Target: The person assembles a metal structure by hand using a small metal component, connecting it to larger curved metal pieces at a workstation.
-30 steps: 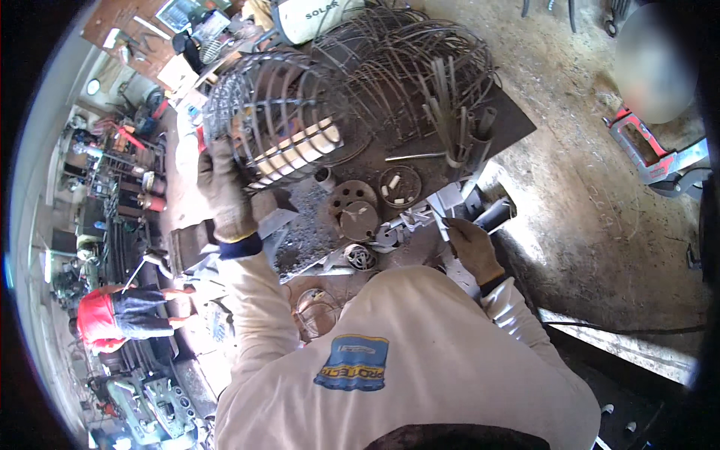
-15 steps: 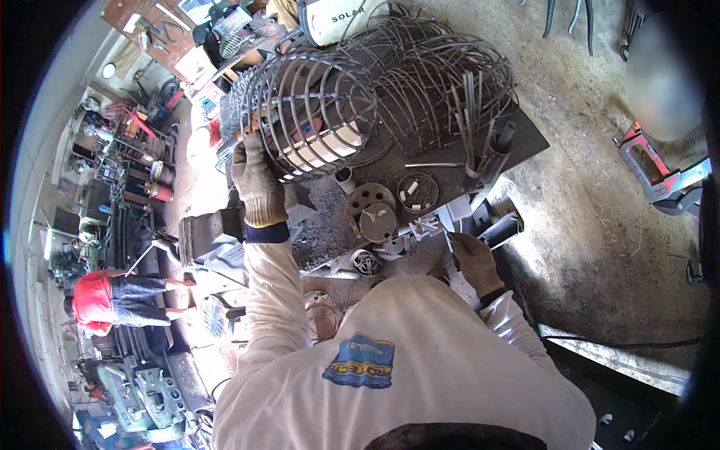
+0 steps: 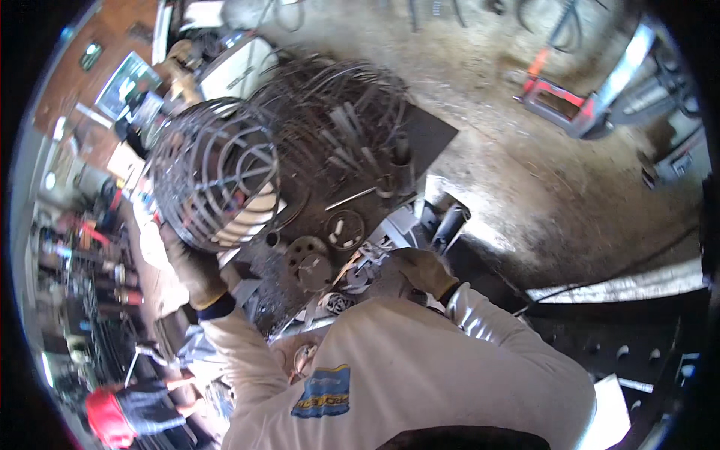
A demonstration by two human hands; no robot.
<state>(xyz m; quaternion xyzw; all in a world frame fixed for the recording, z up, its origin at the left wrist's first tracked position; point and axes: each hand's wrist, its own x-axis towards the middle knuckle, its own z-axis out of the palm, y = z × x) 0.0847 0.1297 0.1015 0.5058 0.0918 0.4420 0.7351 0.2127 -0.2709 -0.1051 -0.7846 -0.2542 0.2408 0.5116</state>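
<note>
A round cage of bent metal rods (image 3: 229,161) stands tilted on the left part of the dark workbench (image 3: 431,139). My left hand (image 3: 191,270), in a brown work glove, is closed on its lower left edge. Pale slats (image 3: 251,217) show through the bars. My right hand (image 3: 424,271), gloved too, is at the bench's front edge, close to a grey box-like piece (image 3: 401,225) and a clutter of small metal pieces (image 3: 360,266). Its fingers are blurred and partly hidden, so whether they grip anything does not show.
Behind the cage lies a tangle of bent rods (image 3: 322,90). Upright tubes (image 3: 401,154), a metal bar (image 3: 350,199), a disc with holes (image 3: 307,255) and a round dish with white pieces (image 3: 345,229) are on the bench. A person in red (image 3: 109,416) is at lower left.
The whole view has turned, with the bench shifting left in the picture. My right hand has come inward along the bench's front edge. My left hand still holds the cage.
</note>
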